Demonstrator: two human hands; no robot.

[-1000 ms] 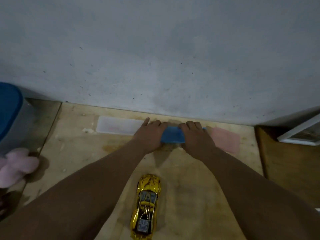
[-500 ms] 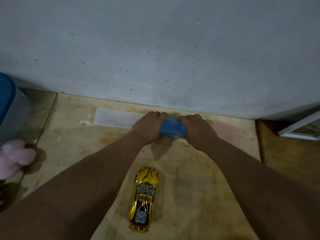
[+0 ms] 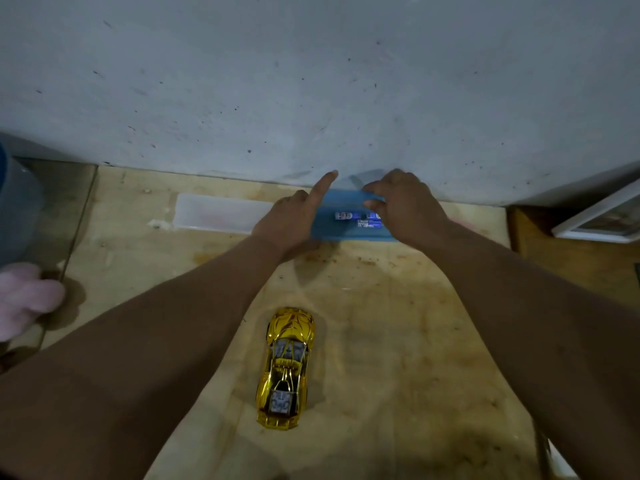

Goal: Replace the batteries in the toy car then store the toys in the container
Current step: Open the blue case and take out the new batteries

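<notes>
A shiny gold toy car (image 3: 286,368) stands on the wooden table, nose toward the wall, between my forearms. Against the wall lies a small blue box (image 3: 349,232), open, with blue-and-white batteries (image 3: 358,219) showing inside. My left hand (image 3: 294,220) holds the box's left end, its index finger stretched out toward the wall. My right hand (image 3: 405,202) has curled fingers pinching the blue lid's edge (image 3: 346,194) at the far side of the box. The right end of the box is hidden under that hand.
A clear plastic box (image 3: 221,213) lies left of the blue one by the wall. A pink plush toy (image 3: 24,296) and a large container with a blue lid (image 3: 14,209) sit at the far left. A white frame (image 3: 602,216) lies at the right.
The blue box was covered by both hands with its lid down; now the lid is raised and batteries show. My left index finger has straightened.
</notes>
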